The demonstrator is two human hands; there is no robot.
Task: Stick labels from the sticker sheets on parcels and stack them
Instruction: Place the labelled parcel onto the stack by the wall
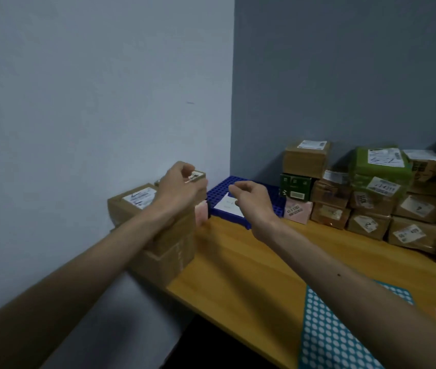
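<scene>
Landmark: blue grid tray (219, 191), at the back of the wooden table (238, 265), in the wall corner.

- Left of tray: stack of brown parcels (163, 249) against the left wall, touching the table's left end. One upper parcel carries a white printed label (139, 199).
- Small parcel (198, 176) sits on top of that stack, on the side nearest the tray. It already carries a label on its upper face.
- Left hand (181, 187) rests over the small parcel, fingers curled round its near edge, gripping it.
- Pink parcel (201, 214) is wedged between stack and tray, touching the tray's left edge.
- On the tray: white paper (226, 206), lying flat.
- Right hand (251, 202) hovers above the tray's near right part, palm down, fingers loosely curled, thumb close to forefinger. Nothing visible in it. No contact with the tray made out.
- Right of tray: pile of parcels (371, 209) along the back wall, mostly brown, most labelled; green parcel (366, 169) near the top.
- In front of the tray and to its right, at the table's near edge: teal sticker sheet (326, 339) with rows of white dots, partly under the right forearm.
</scene>
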